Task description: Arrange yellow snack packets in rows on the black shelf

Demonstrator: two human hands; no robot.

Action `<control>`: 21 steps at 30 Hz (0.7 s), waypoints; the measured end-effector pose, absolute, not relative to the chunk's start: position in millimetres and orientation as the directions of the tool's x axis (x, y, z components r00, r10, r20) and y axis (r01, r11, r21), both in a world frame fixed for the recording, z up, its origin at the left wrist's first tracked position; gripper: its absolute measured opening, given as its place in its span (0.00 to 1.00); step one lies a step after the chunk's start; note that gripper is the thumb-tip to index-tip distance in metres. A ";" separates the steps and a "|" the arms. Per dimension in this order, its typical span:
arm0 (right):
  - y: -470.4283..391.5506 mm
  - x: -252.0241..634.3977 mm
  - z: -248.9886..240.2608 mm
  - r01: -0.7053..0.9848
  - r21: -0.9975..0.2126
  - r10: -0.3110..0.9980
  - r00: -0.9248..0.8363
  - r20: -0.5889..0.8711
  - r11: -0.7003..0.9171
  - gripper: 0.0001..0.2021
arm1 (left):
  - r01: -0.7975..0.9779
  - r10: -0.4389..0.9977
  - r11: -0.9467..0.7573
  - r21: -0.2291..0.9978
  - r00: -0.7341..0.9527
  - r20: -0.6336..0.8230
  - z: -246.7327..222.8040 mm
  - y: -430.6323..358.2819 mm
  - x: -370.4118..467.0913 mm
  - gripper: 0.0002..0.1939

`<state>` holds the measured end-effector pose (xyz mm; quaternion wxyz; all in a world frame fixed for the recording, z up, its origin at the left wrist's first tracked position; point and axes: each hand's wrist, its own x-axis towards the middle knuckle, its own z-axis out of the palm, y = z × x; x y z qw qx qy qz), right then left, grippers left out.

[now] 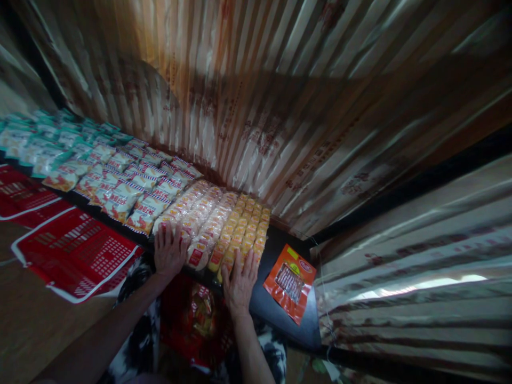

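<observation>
— Where are the hands?
— Both lie flat, fingers spread, gripping nothing. The left hand [170,250] presses the near end of the pale snack packets [200,224]; the right hand [240,280] rests on the yellow packets [244,229].
— How do the rows run?
— Lengthwise away from the hands, toward the metal wall [280,106]. An orange packet [290,282] lies near the right hand, on the dark tabletop [276,309].

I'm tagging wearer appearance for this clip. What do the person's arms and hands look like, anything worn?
Both forearms are bare, with no sleeves in view. The left hand and right hand wear no gloves; no rings, watch or bracelets show, though the light is dim.
</observation>
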<state>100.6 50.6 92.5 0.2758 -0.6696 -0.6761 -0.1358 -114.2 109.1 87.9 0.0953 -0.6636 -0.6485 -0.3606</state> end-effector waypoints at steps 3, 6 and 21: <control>50.7 100.1 91.6 0.980 -0.190 0.837 0.053 0.545 0.062 0.28 | 0.932 0.802 -0.136 0.335 -0.095 0.590 86.9 108.4 -114.1 0.30; 50.0 99.4 92.7 0.978 -0.199 0.839 0.057 0.541 0.062 0.27 | 0.932 0.805 -0.141 0.333 -0.087 0.586 86.3 108.1 -115.7 0.30; 28.1 101.5 100.2 0.912 -0.375 0.780 0.111 0.616 0.167 0.28 | 0.798 0.860 -0.191 0.571 -0.144 0.489 55.0 16.5 -94.2 0.29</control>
